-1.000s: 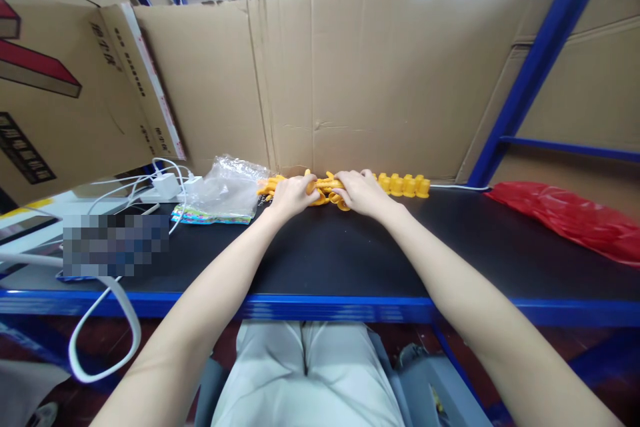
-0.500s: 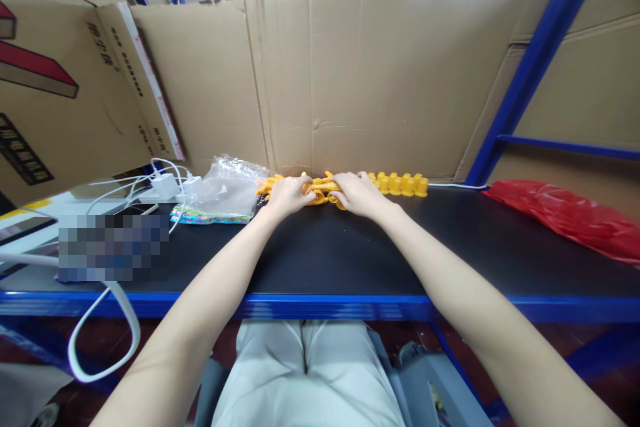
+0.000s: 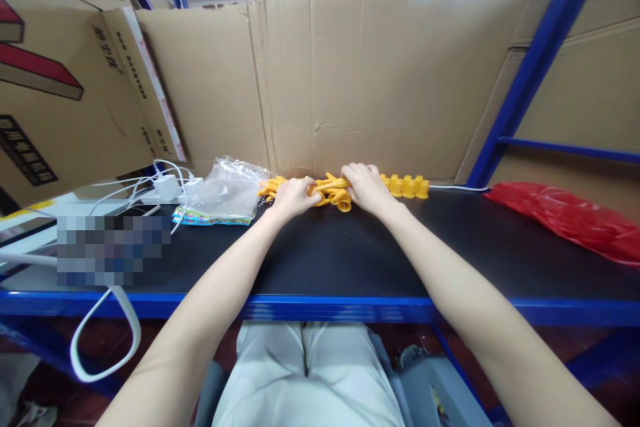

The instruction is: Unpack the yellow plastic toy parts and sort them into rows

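Both my arms reach to the back of a black bench top (image 3: 350, 253). My left hand (image 3: 293, 195) is closed over a pile of yellow plastic pieces (image 3: 333, 191) lying against the cardboard wall. My right hand (image 3: 366, 185) grips the same yellow pile from the right, fingers curled over it. A row of upright yellow pieces (image 3: 406, 185) stands in a line just right of my right hand. More yellow pieces (image 3: 270, 185) stick out left of my left hand.
A clear plastic bag (image 3: 227, 188) on a colourful card lies left of the pile. White chargers and cables (image 3: 163, 187) sit further left. A red plastic bag (image 3: 565, 217) lies at the right. Cardboard sheets (image 3: 380, 80) wall the back; a blue rack post (image 3: 535, 67) rises at right.
My right hand has shifted slightly right and back along the yellow pieces, uncovering a few in front of it. My left hand stays almost where it was.
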`<control>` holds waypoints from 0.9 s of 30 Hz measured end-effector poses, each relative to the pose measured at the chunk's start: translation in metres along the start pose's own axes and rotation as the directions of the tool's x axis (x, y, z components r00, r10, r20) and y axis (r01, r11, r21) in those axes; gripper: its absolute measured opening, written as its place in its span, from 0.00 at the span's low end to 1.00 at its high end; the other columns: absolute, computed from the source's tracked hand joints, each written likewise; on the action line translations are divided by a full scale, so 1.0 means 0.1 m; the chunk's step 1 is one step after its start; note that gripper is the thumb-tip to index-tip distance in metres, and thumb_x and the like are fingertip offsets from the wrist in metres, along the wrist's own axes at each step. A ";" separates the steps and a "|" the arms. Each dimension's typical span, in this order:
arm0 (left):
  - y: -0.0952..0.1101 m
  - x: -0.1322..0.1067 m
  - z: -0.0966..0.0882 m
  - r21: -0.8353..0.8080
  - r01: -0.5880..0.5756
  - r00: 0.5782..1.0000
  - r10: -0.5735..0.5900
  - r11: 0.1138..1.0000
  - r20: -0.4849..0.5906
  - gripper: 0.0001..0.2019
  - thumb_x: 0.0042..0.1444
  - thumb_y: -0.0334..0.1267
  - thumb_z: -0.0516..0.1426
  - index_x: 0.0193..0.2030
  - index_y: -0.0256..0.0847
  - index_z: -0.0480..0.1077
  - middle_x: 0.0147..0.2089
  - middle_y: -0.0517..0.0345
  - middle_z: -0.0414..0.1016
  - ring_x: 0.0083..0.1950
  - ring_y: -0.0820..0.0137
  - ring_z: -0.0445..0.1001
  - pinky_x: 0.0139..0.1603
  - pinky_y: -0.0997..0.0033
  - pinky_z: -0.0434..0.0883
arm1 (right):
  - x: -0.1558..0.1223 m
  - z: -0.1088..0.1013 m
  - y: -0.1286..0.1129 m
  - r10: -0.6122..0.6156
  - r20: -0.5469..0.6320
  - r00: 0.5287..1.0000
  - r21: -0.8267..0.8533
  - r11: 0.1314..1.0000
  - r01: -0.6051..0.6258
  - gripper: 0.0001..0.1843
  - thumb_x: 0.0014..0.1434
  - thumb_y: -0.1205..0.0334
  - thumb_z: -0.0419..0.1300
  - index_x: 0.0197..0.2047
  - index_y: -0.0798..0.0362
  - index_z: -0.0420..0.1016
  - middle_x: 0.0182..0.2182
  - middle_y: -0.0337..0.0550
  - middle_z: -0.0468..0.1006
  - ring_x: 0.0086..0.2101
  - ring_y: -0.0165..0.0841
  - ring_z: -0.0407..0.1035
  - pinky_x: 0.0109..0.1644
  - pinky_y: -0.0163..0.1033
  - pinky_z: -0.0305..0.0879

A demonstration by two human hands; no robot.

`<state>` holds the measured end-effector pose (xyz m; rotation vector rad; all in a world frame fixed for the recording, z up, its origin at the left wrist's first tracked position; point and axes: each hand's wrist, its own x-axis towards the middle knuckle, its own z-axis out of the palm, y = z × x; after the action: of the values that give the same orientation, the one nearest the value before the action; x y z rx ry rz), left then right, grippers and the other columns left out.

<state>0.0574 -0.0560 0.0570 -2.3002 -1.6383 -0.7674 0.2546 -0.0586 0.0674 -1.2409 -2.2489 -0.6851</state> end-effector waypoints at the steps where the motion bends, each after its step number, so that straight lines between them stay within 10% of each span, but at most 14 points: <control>1: 0.00 0.00 0.00 -0.010 0.006 1.000 -0.006 1.000 0.004 0.19 0.50 0.44 0.54 0.48 0.44 0.74 0.36 0.54 0.79 0.38 0.63 0.76 0.38 0.69 0.66 | 0.00 0.01 0.00 -0.002 -0.009 1.000 0.001 1.000 0.002 0.14 0.52 0.78 0.49 0.40 0.54 0.65 0.40 0.51 0.73 0.41 0.41 0.63 0.44 0.42 0.49; 14: -0.16 0.01 0.07 0.006 0.014 1.000 -0.014 1.000 0.008 0.18 0.50 0.45 0.55 0.47 0.44 0.75 0.37 0.54 0.79 0.41 0.62 0.76 0.39 0.70 0.66 | -0.02 0.14 0.03 -0.088 0.117 0.989 0.045 0.995 0.083 0.15 0.65 0.57 0.47 0.48 0.55 0.70 0.43 0.52 0.73 0.43 0.40 0.63 0.45 0.42 0.51; 27: -0.10 0.00 0.04 0.009 -0.022 1.000 0.022 1.000 0.019 0.18 0.49 0.43 0.55 0.46 0.44 0.75 0.36 0.54 0.79 0.39 0.63 0.76 0.37 0.70 0.65 | -0.01 0.14 0.00 -0.071 0.125 0.990 0.002 0.997 0.071 0.09 0.60 0.67 0.53 0.45 0.58 0.67 0.42 0.52 0.73 0.42 0.41 0.63 0.44 0.42 0.50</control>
<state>0.0489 -0.0512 0.0526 -2.3225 -1.6177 -0.7345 0.2526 -0.0505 0.0554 -1.2414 -2.4046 -0.6532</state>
